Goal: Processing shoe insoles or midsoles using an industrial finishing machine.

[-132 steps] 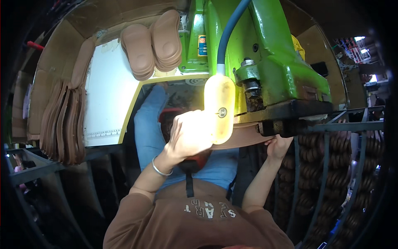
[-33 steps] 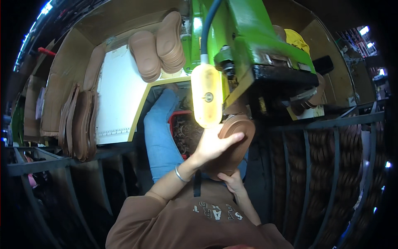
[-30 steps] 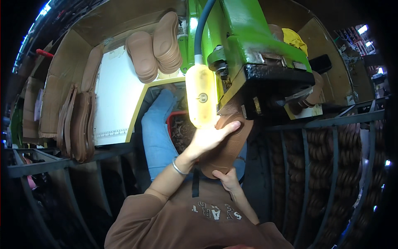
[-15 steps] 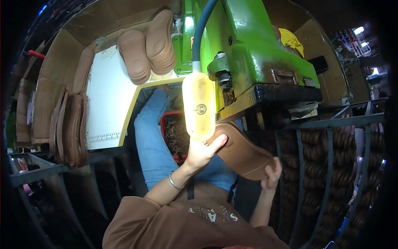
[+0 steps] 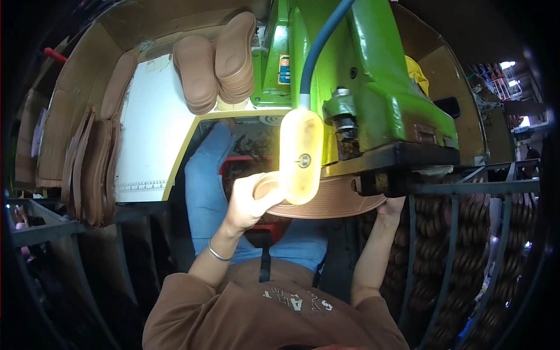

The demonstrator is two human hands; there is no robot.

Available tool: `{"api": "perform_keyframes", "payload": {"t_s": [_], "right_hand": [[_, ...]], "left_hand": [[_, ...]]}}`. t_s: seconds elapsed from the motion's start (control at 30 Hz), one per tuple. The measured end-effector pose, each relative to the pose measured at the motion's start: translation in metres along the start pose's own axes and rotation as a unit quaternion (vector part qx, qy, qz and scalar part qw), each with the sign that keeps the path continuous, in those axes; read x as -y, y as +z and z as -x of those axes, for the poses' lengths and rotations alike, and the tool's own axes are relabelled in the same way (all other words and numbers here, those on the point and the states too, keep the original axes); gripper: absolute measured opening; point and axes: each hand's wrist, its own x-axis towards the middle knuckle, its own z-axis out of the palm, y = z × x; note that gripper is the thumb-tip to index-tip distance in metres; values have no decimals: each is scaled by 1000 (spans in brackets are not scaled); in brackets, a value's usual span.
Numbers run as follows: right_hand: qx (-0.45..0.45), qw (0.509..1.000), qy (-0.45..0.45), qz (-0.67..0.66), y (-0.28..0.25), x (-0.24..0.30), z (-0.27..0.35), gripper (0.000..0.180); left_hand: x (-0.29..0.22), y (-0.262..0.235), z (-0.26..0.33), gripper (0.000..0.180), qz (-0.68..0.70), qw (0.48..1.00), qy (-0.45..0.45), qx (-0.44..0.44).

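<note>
Around you, cardboard walls [image 5: 76, 76] enclose a white table [image 5: 149, 134]; dark metal racks [image 5: 466, 233] stand to your right, and daylight shows at a far window [image 5: 507, 65].

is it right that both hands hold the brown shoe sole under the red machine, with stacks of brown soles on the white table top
Not quite: the machine is green, not red, as the head view shows. The rest holds: the left hand and right hand hold the brown rubber shoe sole at its two ends under it, and stacks of brown soles rest on the white table top.
</note>
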Motion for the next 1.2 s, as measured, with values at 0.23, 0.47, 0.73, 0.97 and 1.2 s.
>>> {"api": "perform_keyframes", "payload": {"t_s": [0.23, 0.47, 0.73, 0.97, 1.2], "right_hand": [[54, 998, 10, -1, 25, -45, 30, 33], [121, 988, 47, 83, 76, -55, 55, 41], [176, 970, -16, 167, 95, -53, 43, 27], [119, 973, -38, 196, 77, -61, 70, 36], [215, 896, 320, 221, -14, -68, 203, 44]], "left_hand": [[-6, -59, 18, 27, -2, 996, -44, -77], [0, -100, 51, 30, 24, 992, -78, -97], [10, -78, 60, 33, -155, 947, -214, 185], [0, 43, -8, 25, -159, 984, -64, 38], [24, 67, 1, 13, -34, 998, -24, -44]]}}
